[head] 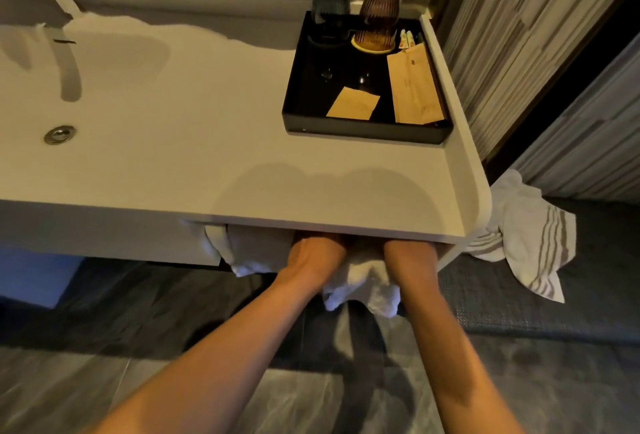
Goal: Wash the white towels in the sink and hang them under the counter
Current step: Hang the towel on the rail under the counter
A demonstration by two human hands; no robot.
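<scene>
Your counter [242, 170] and sink [114, 94] hold no towels, so washing looks finished; you are in the hanging stage. One white towel [256, 253] already hangs under the counter edge; the second towel [367, 286] droops between your left hand [317, 253] and right hand [410, 255] — fingers hidden beneath, grip cannot be told; the striped towel [530, 236] hangs off the counter's end.

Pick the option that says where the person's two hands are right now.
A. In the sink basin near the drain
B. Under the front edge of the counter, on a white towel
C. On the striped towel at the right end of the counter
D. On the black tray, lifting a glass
B: both the left hand and the right hand reach beneath the counter edge, where a white towel bunches between them.
</scene>
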